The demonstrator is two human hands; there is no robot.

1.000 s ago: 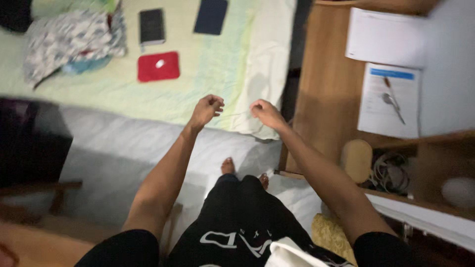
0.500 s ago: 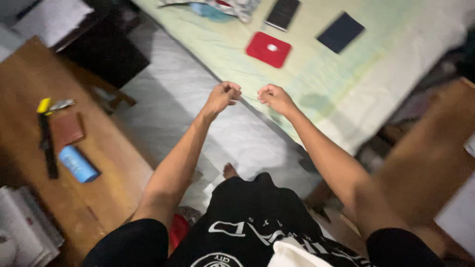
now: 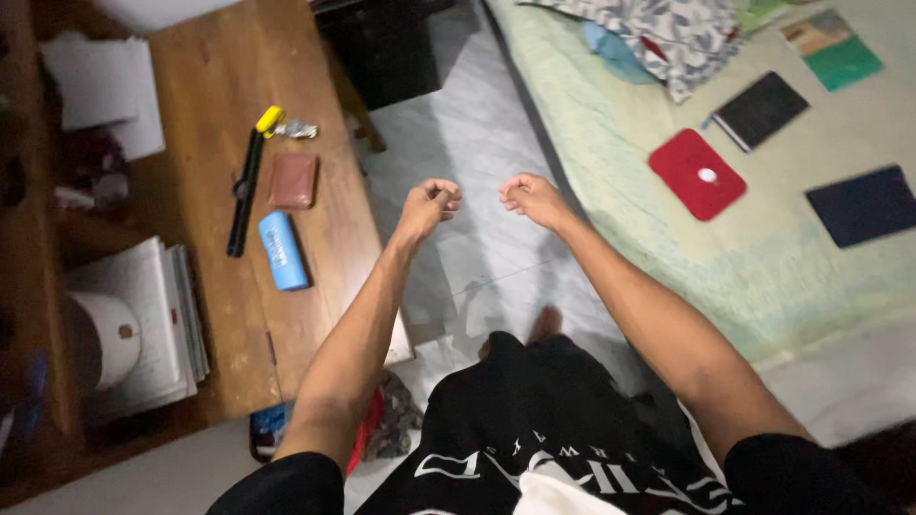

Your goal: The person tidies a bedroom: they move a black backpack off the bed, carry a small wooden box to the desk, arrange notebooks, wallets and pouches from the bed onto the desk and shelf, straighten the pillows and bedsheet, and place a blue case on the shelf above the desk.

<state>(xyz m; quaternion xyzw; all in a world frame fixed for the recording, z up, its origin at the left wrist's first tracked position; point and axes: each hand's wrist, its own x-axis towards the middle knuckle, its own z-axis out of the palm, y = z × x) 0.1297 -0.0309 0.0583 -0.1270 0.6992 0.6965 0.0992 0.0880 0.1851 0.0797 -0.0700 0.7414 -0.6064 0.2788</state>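
Two empty fists, left hand [image 3: 429, 202] nearest blue case [image 3: 282, 250], right hand [image 3: 530, 195] beside it

Two hands are in view, the left hand [image 3: 431, 202] and the right hand [image 3: 530, 195] (both curled, neither holding anything). The wooden table [image 3: 215, 76] carries one blue cylinder [image 3: 282, 251], one brown wallet [image 3: 293, 180], one long black tool [image 3: 245, 183] and one roll of tape [image 3: 103, 339]. The bed [image 3: 763, 277] holds one red case [image 3: 697, 175], one black notebook [image 3: 760, 110], one navy pouch [image 3: 863, 205] and one green booklet [image 3: 832, 48].
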